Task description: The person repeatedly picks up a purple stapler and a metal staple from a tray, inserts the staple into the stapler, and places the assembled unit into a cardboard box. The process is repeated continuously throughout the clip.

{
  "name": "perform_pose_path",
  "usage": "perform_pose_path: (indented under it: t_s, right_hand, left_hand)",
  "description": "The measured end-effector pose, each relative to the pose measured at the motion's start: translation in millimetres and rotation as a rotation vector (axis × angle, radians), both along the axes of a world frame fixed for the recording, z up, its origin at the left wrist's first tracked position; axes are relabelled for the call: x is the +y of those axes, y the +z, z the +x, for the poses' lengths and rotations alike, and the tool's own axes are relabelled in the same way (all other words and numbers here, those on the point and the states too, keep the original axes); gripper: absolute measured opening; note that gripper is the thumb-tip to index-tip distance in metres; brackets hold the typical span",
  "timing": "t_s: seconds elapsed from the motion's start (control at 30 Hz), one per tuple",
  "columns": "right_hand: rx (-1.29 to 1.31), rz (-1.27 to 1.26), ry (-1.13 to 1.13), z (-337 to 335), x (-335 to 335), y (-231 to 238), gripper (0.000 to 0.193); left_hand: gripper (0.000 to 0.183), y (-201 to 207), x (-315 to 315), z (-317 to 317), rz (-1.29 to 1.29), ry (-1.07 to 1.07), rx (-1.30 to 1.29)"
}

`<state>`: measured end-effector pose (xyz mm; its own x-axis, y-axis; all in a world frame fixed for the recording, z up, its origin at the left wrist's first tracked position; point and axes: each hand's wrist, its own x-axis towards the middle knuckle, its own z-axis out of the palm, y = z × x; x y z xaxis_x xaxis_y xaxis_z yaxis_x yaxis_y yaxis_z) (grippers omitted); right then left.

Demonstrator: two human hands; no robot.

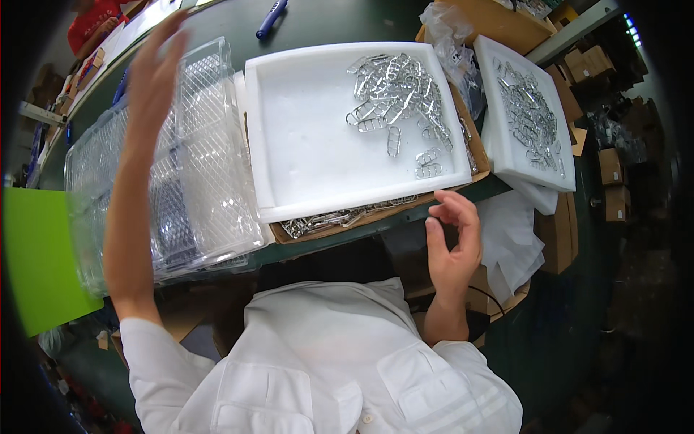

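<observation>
My left hand is raised over the far part of the clear plastic trays. Motion blurs it somewhat, but its fingers look stretched out and apart, with nothing visible in them. Near the front right corner of a white foam tray, my right hand hovers with thumb and curved fingers apart, holding nothing I can see. Shiny oval wire-like metal pieces lie heaped in that tray's far right part, a few loose ones nearer. More such metal pieces show in the cardboard box beneath the tray.
A second foam tray of metal pieces leans at the right beside crumpled plastic bags. A blue pen lies at the back. A bright green sheet hangs at left. Another person in red is at the far left.
</observation>
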<state>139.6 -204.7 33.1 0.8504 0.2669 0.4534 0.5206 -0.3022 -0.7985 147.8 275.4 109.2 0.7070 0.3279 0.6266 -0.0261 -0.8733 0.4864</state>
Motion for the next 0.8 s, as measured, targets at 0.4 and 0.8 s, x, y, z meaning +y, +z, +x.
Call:
perform_pose_path:
  t_s: [0.4, 0.8]
  right_hand:
    - [-0.694, -0.771, 0.306, 152.0, 120.2, -7.4, 0.031]
    - [-0.712, -0.978, 0.382, 186.0, 106.6, -36.6, 0.023]
  left_hand:
    - [0.023, -130.4, -125.2, -478.8, -0.778, 1.141, -0.519]
    - [0.03, -229.4, -372.1, -761.1, -1.252, 2.114, -0.58]
